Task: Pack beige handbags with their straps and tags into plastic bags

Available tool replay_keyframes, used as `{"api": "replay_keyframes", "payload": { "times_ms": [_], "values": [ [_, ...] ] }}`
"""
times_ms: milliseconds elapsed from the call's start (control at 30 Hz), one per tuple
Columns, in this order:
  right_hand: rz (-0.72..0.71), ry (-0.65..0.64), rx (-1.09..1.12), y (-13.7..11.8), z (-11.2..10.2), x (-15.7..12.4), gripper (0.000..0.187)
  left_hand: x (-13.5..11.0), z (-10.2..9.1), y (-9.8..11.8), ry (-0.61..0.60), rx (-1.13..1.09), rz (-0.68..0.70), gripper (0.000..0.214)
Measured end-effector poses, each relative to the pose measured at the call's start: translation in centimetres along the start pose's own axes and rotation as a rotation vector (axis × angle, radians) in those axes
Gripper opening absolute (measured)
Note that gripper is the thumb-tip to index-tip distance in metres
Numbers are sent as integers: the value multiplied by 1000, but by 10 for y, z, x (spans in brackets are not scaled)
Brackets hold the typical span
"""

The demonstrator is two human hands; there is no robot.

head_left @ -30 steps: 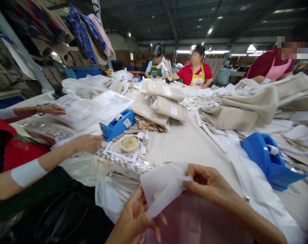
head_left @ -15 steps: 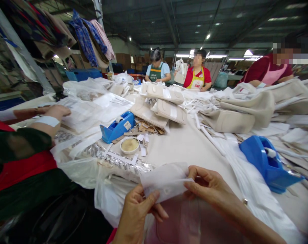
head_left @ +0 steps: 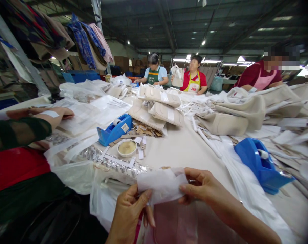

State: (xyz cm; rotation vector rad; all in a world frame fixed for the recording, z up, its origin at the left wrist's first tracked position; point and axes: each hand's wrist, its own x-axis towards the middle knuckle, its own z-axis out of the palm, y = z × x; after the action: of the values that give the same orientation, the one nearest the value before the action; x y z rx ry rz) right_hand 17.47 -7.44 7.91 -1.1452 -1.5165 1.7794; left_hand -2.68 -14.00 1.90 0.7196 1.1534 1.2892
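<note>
My left hand (head_left: pixel 135 203) pinches the left end of a white translucent paper sheet (head_left: pixel 159 185), its thumb on top. At the other end my right hand (head_left: pixel 198 184) grips the same sheet between thumb and fingers. The sheet looks folded or creased, and what it may cover cannot be made out. Below it, near my lap, lies a flat pinkish-brown piece (head_left: pixel 174 222) under what looks like clear film. Just beyond my hands a small white bowl (head_left: pixel 127 148) of yellowish paste stands on the table.
Blue tape dispensers stand left (head_left: pixel 114 129) and right (head_left: pixel 263 166). Beige bags (head_left: pixel 166 113) are stacked at the middle, with more beige bags (head_left: pixel 230 122) heaped right. A co-worker's arm (head_left: pixel 49 115) rests over plastic bags (head_left: pixel 103 110) at left. Several people work across the table.
The paper sheet now looks flatter and lower, with its right part folded over. Both hands still hold it. The whole view has shifted slightly, and the co-worker's arm at left has moved a little.
</note>
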Motion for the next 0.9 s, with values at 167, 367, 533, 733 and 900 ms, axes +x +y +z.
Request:
{"api": "replay_keyframes", "payload": {
  "times_ms": [167,367,533,733,900],
  "values": [
    [-13,7,0,6,-5,0,33,-3,-6,0,-134,-120,-4,63],
    [5,5,29,11,-6,1,37,1,3,2,-164,-147,-75,57],
    [39,-30,-8,2,-9,0,38,8,4,5,-117,-132,-36,42],
    [99,-55,-94,-6,-9,6,36,9,1,7,-127,-27,-32,39],
    [96,-11,-31,-2,-7,7,38,16,-13,13,-251,83,-46,46]
  ]
}}
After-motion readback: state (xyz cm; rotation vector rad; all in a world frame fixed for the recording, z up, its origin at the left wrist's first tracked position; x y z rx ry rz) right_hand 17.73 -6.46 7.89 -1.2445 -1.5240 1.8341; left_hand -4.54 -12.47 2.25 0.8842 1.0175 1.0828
